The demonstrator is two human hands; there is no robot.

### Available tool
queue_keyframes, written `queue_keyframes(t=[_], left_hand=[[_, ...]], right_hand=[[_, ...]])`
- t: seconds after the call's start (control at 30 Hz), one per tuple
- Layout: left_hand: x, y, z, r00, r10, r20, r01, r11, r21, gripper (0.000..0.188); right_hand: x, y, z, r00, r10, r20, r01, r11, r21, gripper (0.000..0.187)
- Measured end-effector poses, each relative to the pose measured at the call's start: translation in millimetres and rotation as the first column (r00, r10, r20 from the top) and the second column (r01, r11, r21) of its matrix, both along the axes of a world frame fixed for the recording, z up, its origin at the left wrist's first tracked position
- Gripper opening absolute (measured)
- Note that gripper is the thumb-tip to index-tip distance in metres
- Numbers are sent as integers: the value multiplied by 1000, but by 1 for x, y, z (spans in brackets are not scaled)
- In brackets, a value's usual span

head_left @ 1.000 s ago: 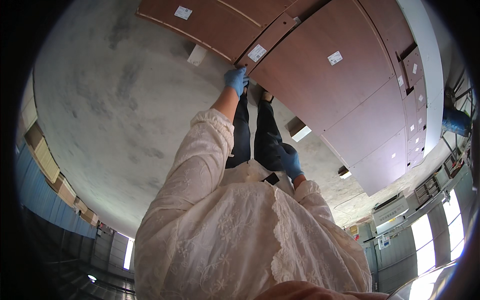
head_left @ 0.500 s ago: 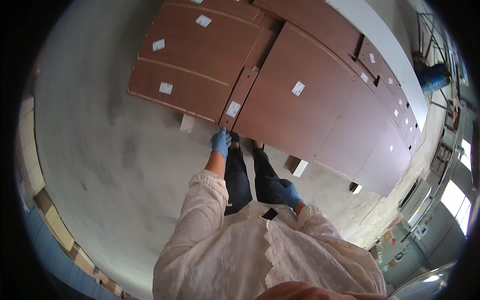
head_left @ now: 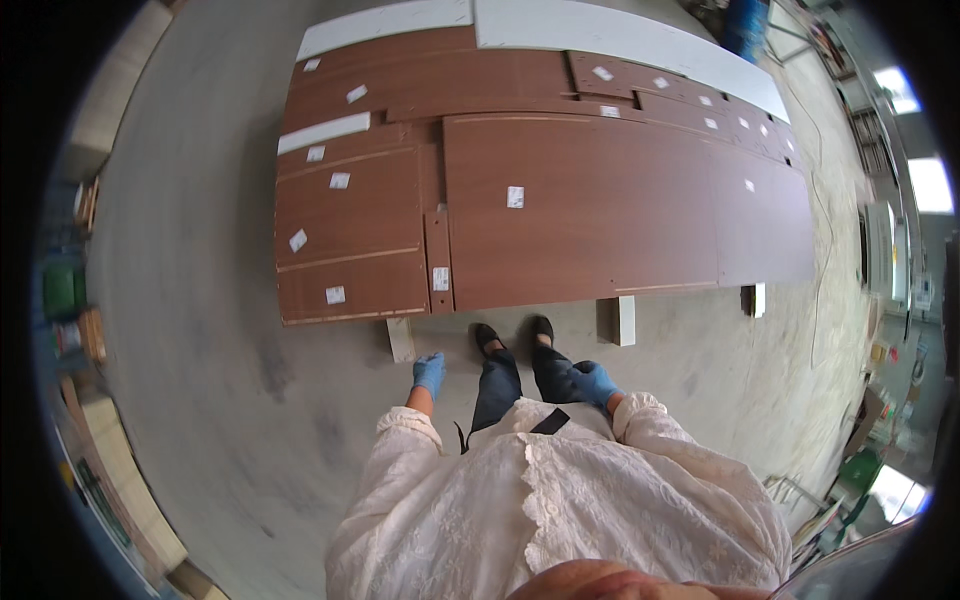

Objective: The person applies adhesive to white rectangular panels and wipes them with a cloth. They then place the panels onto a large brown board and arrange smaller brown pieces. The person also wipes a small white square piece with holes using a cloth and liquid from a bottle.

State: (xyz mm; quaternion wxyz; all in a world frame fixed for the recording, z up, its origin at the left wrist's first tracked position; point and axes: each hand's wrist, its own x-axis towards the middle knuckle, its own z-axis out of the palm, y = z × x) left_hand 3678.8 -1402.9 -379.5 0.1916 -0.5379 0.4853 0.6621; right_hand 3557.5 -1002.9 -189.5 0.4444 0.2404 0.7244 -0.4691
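My left hand [head_left: 429, 372], in a blue glove, hangs in the air just short of a pale support block [head_left: 401, 340]. Its fingers are loosely curled, with nothing visible in them. Against my right thigh hangs my right hand [head_left: 597, 384], also blue-gloved, its fingers folded in and partly hidden; I see nothing in it. Both hands are apart from the stack of brown panels in front of my feet. On top lie a large brown panel [head_left: 600, 220], a narrow brown strip [head_left: 438, 240] with a label, and a smaller brown panel [head_left: 350, 215] at left.
Long white boards [head_left: 620, 32] lie along the stack's far side. Under its near edge, a white block [head_left: 625, 322] and another block [head_left: 758, 300] stick out. Grey floor [head_left: 190, 300] surrounds the stack. A blue drum [head_left: 745, 28] stands beyond, at the far right.
My left hand has drawn back from the near end of the narrow strip. My view has turned and pulled back, showing more of the stack. My right hand stays by my thigh.
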Motion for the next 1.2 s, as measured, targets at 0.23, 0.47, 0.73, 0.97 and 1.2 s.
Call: queue_keyframes(t=[0.23,0.47,0.73,0.97,1.2], left_hand=[[-37,37,76,987,-147,58,153,982,-112,18],[-58,158,108,898,-439,14,435,886,-162,19],[-47,369,122,710,-704,-25,672,688,-273,35],[-46,517,144,228,-973,44,838,174,-517,38],[-114,565,106,256,-916,309,895,103,-435,46]], right_hand=[[33,76,16,982,136,-131,-112,979,171,51],[144,226,-13,969,-217,-121,238,950,201,53],[378,431,-36,738,-674,-26,660,714,235,32],[468,536,-35,220,-958,182,920,266,289,28],[363,643,-47,416,-908,-51,909,412,66,36]])
